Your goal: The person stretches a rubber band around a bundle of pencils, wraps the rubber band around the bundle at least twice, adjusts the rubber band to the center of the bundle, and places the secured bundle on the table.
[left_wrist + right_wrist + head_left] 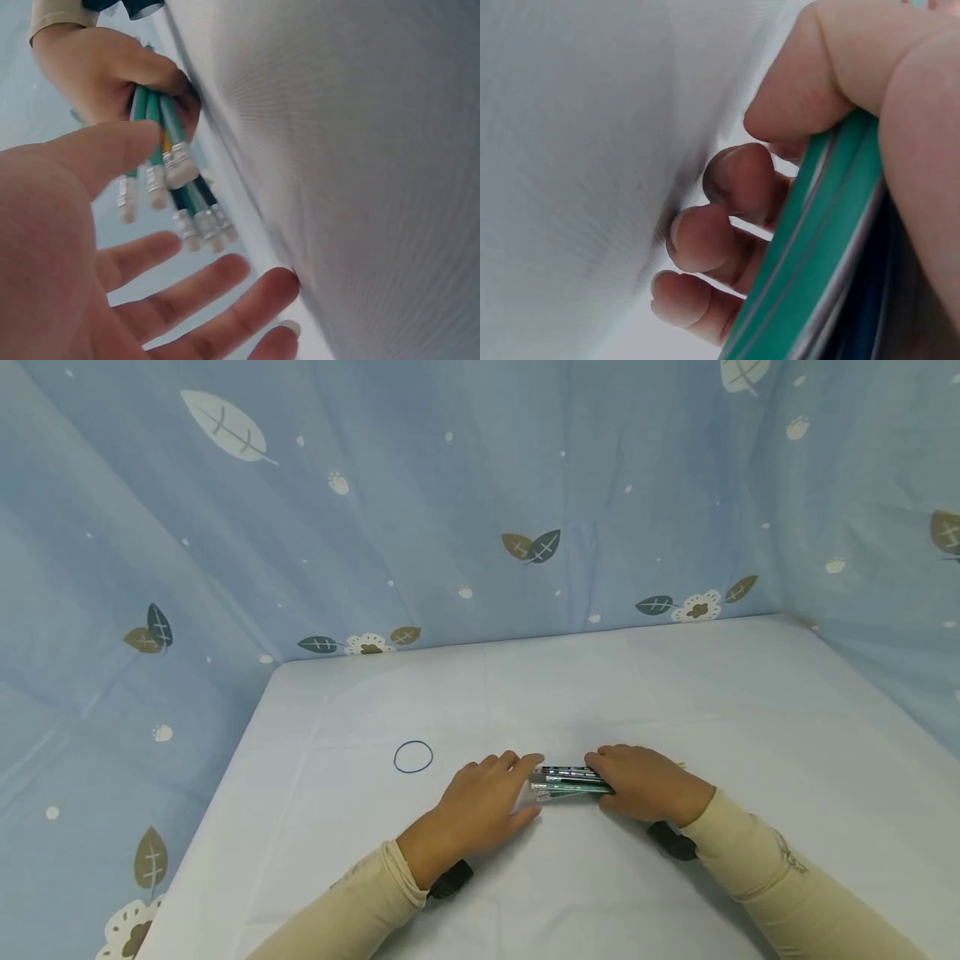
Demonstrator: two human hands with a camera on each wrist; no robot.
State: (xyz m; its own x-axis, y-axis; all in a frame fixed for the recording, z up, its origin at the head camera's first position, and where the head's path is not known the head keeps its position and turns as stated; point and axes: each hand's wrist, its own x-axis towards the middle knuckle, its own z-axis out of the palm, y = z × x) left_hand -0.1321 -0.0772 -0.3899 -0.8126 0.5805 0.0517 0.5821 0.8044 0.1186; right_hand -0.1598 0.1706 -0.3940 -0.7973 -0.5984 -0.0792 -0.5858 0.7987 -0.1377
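A bundle of pencils (570, 782), green and dark with silvery ends, lies in the grip of my right hand (651, 783) just above or on the white table; which of the two I cannot tell. White erasers in metal ferrules (181, 169) stick out toward my left hand (480, 802), uneven in length in the left wrist view. That hand is spread beside these ends, thumb and fingers apart, holding nothing. Green pencil shafts (810, 232) pass under the curled thumb and fingers in the right wrist view. My right hand hides the bundle's middle.
A thin blue ring, like a rubber band (413, 772), lies flat on the table (337, 827), left of my left hand. Blue curtain (450, 510) with leaf prints hangs behind the table's far edge and along its sides.
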